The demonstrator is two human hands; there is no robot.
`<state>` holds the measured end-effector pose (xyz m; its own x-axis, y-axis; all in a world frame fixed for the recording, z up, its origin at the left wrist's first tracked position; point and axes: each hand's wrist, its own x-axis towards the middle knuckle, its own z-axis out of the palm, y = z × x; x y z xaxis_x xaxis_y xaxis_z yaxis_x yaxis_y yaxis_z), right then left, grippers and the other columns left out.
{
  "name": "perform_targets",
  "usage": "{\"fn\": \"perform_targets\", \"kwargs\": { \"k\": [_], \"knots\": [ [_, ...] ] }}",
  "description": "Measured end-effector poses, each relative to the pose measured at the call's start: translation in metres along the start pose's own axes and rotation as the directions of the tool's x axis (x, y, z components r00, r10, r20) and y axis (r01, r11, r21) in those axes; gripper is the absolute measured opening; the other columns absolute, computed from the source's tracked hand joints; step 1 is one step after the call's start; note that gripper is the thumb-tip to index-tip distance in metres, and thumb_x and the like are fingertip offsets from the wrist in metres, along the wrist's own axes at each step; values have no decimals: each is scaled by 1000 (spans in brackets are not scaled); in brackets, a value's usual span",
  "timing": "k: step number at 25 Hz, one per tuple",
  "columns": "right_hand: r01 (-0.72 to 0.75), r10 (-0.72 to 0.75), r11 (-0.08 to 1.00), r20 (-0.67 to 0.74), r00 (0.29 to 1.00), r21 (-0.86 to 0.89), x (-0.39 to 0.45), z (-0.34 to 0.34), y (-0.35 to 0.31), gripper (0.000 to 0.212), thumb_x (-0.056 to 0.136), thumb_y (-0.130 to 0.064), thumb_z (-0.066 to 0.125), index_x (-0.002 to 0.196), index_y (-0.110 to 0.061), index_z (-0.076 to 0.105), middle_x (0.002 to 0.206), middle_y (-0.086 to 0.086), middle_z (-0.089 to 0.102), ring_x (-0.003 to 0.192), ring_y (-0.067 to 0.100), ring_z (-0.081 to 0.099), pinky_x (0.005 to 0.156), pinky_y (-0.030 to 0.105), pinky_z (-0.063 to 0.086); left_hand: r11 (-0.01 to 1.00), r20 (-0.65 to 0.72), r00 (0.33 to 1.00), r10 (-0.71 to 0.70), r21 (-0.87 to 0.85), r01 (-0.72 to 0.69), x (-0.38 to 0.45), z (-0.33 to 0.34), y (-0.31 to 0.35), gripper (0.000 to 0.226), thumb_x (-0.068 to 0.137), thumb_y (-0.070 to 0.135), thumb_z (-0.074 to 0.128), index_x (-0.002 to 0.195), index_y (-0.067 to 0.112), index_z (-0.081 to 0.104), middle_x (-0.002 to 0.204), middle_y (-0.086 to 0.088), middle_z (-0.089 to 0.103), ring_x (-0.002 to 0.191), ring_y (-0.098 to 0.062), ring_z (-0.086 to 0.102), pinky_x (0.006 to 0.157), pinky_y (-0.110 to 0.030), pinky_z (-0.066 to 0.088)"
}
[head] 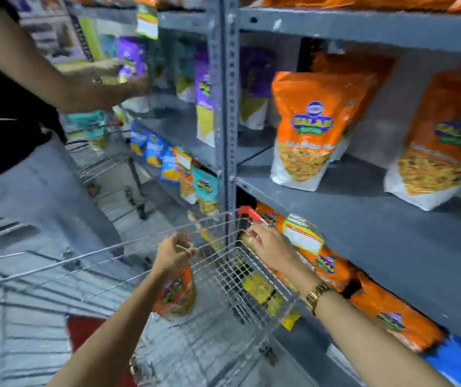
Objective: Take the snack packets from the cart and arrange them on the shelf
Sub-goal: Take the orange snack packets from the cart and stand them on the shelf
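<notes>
Hanging below left hand (175,254): orange snack packet (176,293), inside cart (240,277).

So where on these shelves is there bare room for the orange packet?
Bare shelf board lies between two orange packets, and in front of them. The lower row by the right hand is crowded.

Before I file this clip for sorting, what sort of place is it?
Most likely a grocery shop aisle: grey metal shelving stocked with orange snack packets, price tags on the shelf edges, and a wire cart.
</notes>
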<state>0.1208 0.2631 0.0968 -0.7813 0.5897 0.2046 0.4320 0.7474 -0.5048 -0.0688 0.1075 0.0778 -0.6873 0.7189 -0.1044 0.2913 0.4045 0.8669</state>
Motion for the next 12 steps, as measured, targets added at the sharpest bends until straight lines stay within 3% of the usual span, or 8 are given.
{"fn": "perform_targets", "kwargs": {
  "k": [3,7,9,12],
  "knots": [
    [62,-61,998,123,991,-2,24,53,-28,21,86,-18,56,106,-15,57,109,10,62,98,31,57,79,43,48,975,20,997,-80,209,74,-1,-33,-54,41,57,27,66,92,6,66,89,-14,69,83,-24,62,73,-32,47],
    [141,-101,986,350,931,-89,41,116,-62,37,90,-18,53,125,-12,44,133,11,49,116,31,48,89,44,45,912,110,960,-256,356,203,-1,-61,-107,72,50,33,64,114,1,58,114,-20,64,101,-31,60,83,-33,46],
    [192,-112,972,442,890,-139,49,140,-71,50,88,-17,56,133,-12,34,145,10,36,127,29,37,96,44,41,886,145,938,-316,398,237,-2,-64,-121,69,55,32,65,115,0,57,116,-19,63,105,-30,60,86,-33,46],
    [257,-111,943,528,842,-211,57,167,-78,68,86,-11,60,141,-12,20,151,8,23,135,27,22,101,49,36,840,158,916,-369,479,256,-6,-60,-130,45,58,28,63,96,3,67,99,-23,70,92,-31,65,76,-38,51]
  ]
}}
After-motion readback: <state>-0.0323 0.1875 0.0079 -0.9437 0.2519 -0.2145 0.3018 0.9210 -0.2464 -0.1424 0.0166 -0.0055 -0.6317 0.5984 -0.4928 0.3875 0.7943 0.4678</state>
